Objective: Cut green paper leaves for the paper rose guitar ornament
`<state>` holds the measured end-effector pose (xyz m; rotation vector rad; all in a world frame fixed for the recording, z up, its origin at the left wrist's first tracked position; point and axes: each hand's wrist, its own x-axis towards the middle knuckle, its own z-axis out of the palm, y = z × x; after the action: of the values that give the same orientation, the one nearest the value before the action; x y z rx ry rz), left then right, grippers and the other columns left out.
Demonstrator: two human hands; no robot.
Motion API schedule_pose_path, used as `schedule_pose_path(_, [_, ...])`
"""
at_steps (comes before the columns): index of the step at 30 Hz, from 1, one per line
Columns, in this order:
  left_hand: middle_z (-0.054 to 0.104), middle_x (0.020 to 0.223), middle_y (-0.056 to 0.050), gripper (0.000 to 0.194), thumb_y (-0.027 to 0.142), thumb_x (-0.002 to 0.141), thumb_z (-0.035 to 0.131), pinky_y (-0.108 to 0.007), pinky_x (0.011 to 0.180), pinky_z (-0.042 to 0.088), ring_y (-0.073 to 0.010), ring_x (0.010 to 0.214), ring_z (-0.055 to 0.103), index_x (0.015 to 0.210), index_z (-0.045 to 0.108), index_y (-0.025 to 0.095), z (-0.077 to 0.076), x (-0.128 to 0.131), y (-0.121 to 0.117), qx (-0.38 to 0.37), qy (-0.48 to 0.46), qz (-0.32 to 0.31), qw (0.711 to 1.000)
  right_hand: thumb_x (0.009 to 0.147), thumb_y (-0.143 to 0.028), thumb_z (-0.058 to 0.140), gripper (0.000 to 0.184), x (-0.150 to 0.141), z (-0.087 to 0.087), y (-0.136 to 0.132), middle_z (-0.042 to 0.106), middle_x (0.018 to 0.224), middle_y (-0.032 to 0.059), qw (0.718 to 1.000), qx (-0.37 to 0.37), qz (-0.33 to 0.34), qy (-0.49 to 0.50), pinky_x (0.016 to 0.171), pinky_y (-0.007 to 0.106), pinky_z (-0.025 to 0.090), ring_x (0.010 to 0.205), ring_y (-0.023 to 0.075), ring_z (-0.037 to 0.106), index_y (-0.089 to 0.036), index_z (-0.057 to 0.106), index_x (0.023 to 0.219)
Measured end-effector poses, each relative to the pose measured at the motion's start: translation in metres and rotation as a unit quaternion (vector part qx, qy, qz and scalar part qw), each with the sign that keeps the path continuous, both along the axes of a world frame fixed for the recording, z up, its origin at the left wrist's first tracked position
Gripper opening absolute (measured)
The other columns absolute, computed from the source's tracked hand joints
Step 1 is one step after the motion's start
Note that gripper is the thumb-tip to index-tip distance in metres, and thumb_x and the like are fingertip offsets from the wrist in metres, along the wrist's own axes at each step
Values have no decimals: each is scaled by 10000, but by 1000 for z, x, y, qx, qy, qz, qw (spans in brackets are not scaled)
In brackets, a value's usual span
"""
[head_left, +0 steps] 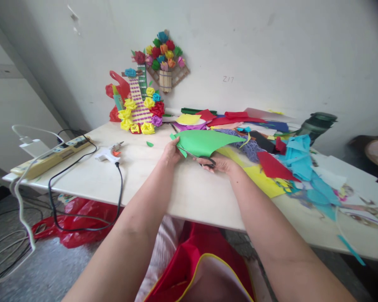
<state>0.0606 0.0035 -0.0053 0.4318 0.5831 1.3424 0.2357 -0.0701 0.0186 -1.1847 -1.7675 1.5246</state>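
Observation:
A sheet of green paper (204,141) is held over the middle of the table. My left hand (172,152) grips its left end, with the fingers closed on the edge. My right hand (219,162) is closed round the dark handles of a pair of scissors (209,161). The blades point left toward my left hand and lie at the lower left edge of the paper, where a narrow strip stands partly apart. A small green paper leaf (149,144) lies on the table left of my left hand.
A white glue gun (108,154) and a power strip (55,157) with cables lie on the left. Paper flowers (148,102) stand at the wall. Coloured paper scraps (271,165), blue-violet mesh (250,150) and a dark green bottle (316,126) crowd the right side.

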Motion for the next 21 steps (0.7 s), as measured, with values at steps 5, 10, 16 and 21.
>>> schedule_pose_path(5, [693, 855, -109, 306, 200, 823, 487, -363, 864, 484, -215, 853, 655, 1099, 565, 92, -2, -1, 3, 8, -2, -15, 1000, 563, -462, 737, 404, 0, 0, -1, 498, 458, -42, 1000, -27, -7, 6, 330, 189, 248, 339, 33, 378, -135, 547, 706])
schedule_pose_path(10, [694, 862, -106, 312, 196, 818, 494, -359, 874, 481, -213, 857, 656, 1105, 566, 98, -3, -1, 4, 15, -4, -9, 1000, 557, -451, 741, 393, -3, -2, -1, 508, 466, -34, 999, -17, -27, -4, 324, 178, 240, 353, 42, 407, -158, 498, 652])
schedule_pose_path(16, [692, 900, -108, 330, 192, 810, 505, -358, 887, 474, -215, 878, 651, 1122, 558, 98, -3, -1, 3, 19, -4, -11, 1000, 524, -459, 757, 415, -9, 3, -5, 494, 446, -37, 999, -24, -40, -16, 313, 170, 241, 354, 38, 388, -157, 489, 622])
schedule_pose_path(21, [695, 849, -106, 322, 185, 817, 493, -356, 876, 480, -209, 834, 658, 1116, 560, 87, -2, -1, 2, 11, -2, -10, 1000, 545, -457, 753, 405, -7, 4, -6, 489, 458, -44, 999, -10, -33, 1, 332, 173, 261, 352, 30, 378, -152, 504, 640])
